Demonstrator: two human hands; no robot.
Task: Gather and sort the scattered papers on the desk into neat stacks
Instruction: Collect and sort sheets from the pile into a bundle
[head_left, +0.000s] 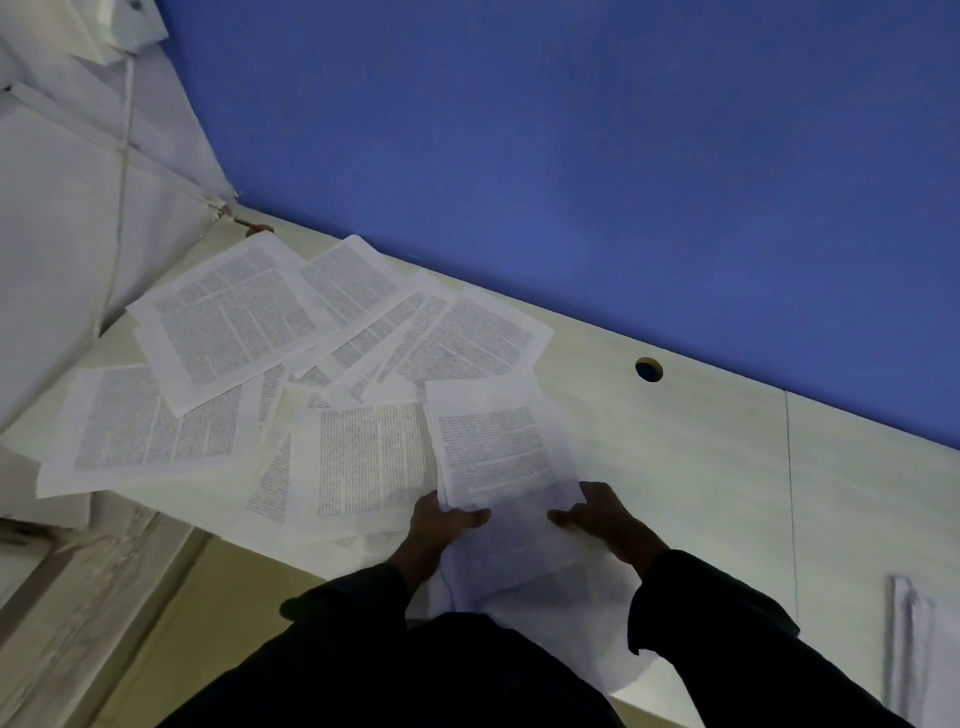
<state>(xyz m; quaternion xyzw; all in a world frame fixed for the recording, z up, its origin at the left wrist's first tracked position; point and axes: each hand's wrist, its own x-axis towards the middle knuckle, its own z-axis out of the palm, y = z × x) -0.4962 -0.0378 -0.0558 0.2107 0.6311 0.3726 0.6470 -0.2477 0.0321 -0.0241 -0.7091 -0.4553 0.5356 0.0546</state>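
Observation:
Several printed white sheets (244, 332) lie scattered and overlapping across the left part of the pale desk (701, 447). Near the front edge I hold a small bundle of sheets (498, 457) with both hands. My left hand (441, 525) pinches its lower left side, thumb on top. My right hand (608, 519) grips its lower right side, thumb on the paper. More sheets (571, 613) lie under the bundle and hang over the desk's front edge.
A blue partition (571, 156) runs along the desk's back edge. A round cable hole (649, 370) sits in the desk near it. White wall panels (62, 234) stand at the left. A pale stack-like object (924, 654) shows at the lower right.

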